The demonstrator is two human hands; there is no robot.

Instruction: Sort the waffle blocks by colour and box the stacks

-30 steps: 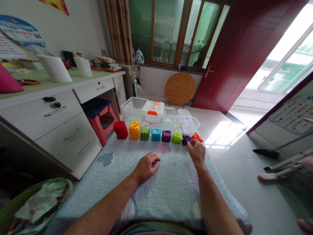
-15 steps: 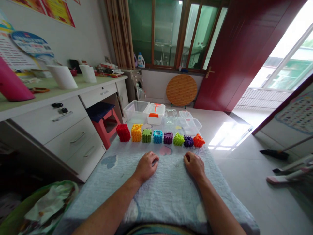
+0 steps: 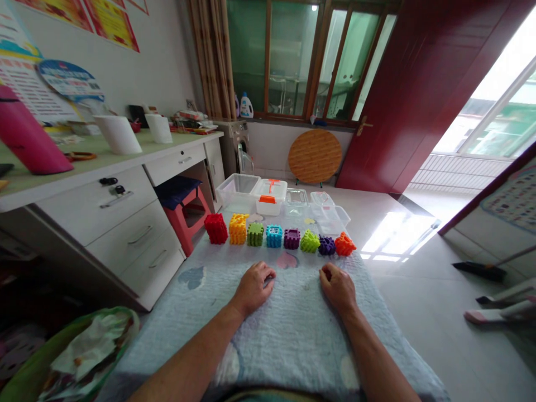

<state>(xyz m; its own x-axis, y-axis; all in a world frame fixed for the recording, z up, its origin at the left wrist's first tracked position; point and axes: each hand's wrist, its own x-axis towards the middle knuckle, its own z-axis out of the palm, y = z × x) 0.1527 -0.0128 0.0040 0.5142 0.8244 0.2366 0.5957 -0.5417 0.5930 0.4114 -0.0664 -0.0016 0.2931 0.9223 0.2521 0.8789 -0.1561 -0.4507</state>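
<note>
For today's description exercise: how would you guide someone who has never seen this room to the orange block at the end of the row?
Find the pale blue blanket on which both hands rest. Along its far edge runs a row of eight colourful knobbly blocks. The orange block is the last at the right end, beside the dark purple block, beyond the right hand; the yellow-orange block near the left end is bigger.
</note>
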